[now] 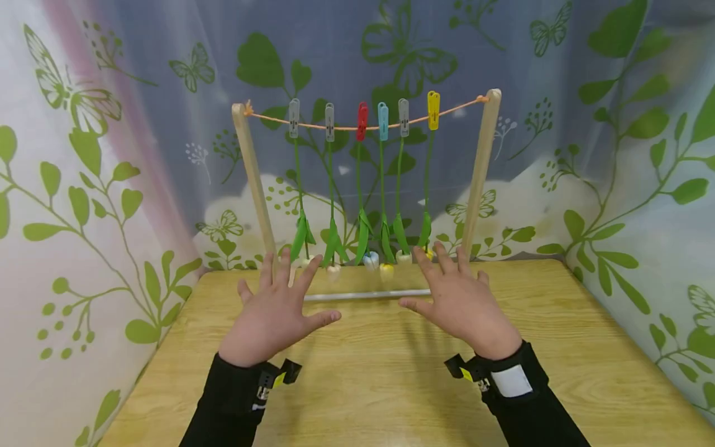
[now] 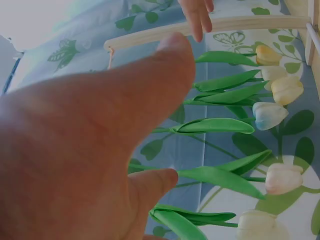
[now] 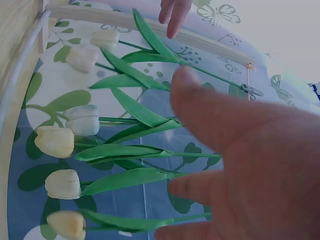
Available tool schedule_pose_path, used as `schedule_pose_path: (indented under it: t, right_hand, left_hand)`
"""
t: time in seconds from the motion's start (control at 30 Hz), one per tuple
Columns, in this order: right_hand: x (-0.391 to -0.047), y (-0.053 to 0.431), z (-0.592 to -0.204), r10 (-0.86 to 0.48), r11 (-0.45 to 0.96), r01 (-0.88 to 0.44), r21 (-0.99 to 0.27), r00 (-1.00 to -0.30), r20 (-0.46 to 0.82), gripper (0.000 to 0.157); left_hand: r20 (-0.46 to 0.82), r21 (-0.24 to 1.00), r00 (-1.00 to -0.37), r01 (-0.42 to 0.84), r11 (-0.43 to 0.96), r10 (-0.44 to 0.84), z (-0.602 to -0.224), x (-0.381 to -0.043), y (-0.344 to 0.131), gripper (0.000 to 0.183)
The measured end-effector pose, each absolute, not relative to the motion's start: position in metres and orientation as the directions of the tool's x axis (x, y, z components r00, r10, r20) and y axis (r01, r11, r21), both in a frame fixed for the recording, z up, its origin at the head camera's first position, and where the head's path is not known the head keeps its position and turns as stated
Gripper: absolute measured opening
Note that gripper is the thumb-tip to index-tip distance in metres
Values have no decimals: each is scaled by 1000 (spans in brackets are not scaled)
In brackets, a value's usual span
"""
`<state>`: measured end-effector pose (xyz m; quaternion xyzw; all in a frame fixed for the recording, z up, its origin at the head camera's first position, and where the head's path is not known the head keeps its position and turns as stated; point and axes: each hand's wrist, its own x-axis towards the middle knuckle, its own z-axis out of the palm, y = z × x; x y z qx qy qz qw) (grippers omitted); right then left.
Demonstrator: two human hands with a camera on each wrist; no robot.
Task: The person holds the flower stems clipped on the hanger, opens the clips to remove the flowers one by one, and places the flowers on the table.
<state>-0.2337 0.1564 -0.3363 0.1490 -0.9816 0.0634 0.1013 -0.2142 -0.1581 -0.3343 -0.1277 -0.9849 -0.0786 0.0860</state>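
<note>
Artificial tulips hang heads down in a row from an orange cord, each stem clipped by a clothespin. Some clothespins are grey; the others are one red, one light blue and one yellow. Among the flower heads are a pale blue tulip, a yellow tulip and a whitish tulip. My left hand is spread in front of the left side of the row, holding nothing. Opposite it, my right hand is spread with empty fingers before the right side.
Two wooden posts, left and right, carry the cord. A white rod runs low between them, partly behind the hands. The wood-grain table lies below, with a leaf-patterned curtain around it.
</note>
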Motion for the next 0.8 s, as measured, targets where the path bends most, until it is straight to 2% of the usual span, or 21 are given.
schedule_pose_path:
  t: [0.13,0.27,0.4,0.5,0.57,0.67,0.8]
  right_hand:
    - [-237,161,-334,-284,929,-343,-139,-901,327,76]
    - [-244,170,-334,-240,886,-374,-275,-876,419,58]
    - [-255,183,-337,-142,803,-338,-490,-908,395,53]
    - [-266,195,-343,-65,745,-285,-603,-931,359,54]
    - [-274,202,-349,-9,727,-258,-636,-930,368,52]
    - [-285,211,-360,61,736,-226,-638,-916,395,49]
    - [-300,221,-374,103,747,-192,-637,-913,395,50]
  left_hand:
    - [288,177,-935,264,948,207,-331,-220,-161,88]
    - [465,317,-877,291,902,119,-327,-224,-168,64]
    - [631,462,-775,337,821,-37,-328,-234,-179,35]
    - [701,551,-690,366,750,-179,-336,-247,-190,26]
    - [699,603,-668,359,712,-256,-344,-258,-199,26]
    - [613,695,-723,302,653,-319,-361,-273,-211,35]
    - [405,805,-857,170,569,-318,-380,-290,-219,54]
